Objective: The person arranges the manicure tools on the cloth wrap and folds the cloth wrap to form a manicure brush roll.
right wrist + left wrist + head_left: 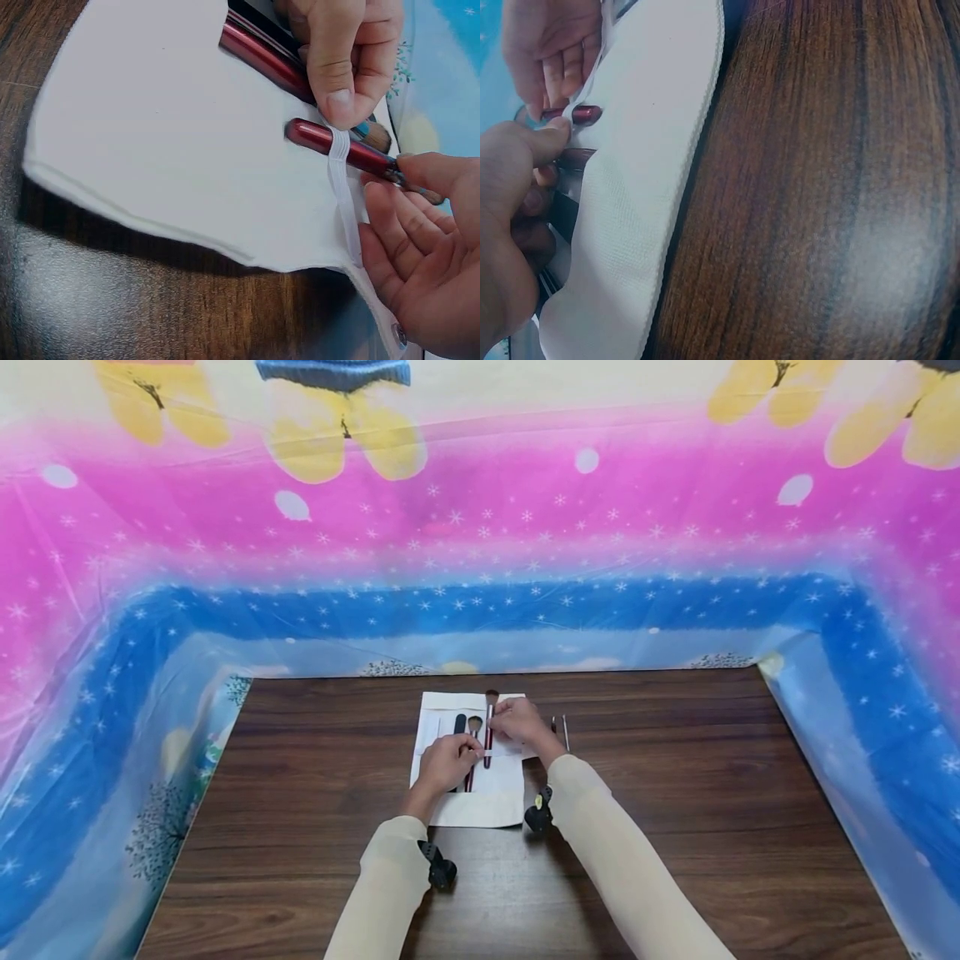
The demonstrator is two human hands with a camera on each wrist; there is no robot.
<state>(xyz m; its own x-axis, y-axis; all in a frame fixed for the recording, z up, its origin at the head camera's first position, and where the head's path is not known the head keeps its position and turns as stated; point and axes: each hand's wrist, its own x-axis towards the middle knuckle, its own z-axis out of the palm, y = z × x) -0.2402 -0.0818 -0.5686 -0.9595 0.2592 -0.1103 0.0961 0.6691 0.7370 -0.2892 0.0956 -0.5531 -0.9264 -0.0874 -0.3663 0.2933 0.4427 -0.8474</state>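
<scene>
A white fabric brush case (480, 810) lies spread open on the table. My right hand (519, 724) pinches a makeup brush (307, 135) with a glossy dark red handle near its metal collar. In the right wrist view the brush's rounded handle end passes under a white elastic band (341, 169). My left hand (450, 762) pinches that band between thumb and finger, just left of the brush. Beside it, a second red-handled brush (475, 724) and a black flat tool (460, 723) lie in the case, their middles partly hidden by my left hand.
Two thin tools, one a silvery stick (566, 731), lie on the wooden table (675, 827) to the right of the case. A patterned pink and blue cloth (480, 602) hangs round the table's back and sides. A metal snap (399, 334) sits on the case's edge.
</scene>
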